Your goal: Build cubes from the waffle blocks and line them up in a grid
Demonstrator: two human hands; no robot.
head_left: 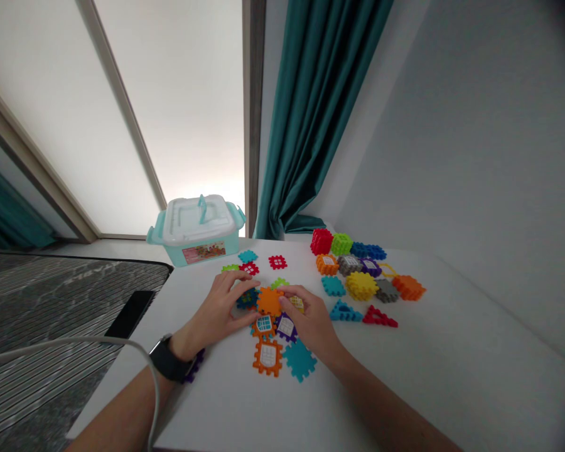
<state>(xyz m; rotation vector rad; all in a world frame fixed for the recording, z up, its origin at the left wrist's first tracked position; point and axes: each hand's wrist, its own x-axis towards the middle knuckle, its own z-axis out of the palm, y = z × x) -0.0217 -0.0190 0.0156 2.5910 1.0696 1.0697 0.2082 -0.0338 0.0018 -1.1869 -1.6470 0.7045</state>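
My right hand [311, 314] pinches the edge of a solid orange interlocking tile [269, 302] between thumb and fingers. Curved around the left side of the pile, my left hand [226, 304] has its thumb and fingers apart, close to dark blue tiles [247, 298]. I cannot tell whether its fingertips touch the orange tile. Below lie an orange window tile [263, 324], a purple window tile [286, 327], another orange window tile [268, 356] and a light blue tile [300, 360]. A yellow window tile [296, 304] is partly hidden by my right fingers.
Stacks of red tiles [321, 241], yellow tiles [361, 285] and other colours stand at the right, with blue triangular pieces [346, 311]. A lidded box [202, 226] is at the back left. A phone [130, 314] lies left of the white table [216, 414]. A cable [89, 339] crosses my left forearm.
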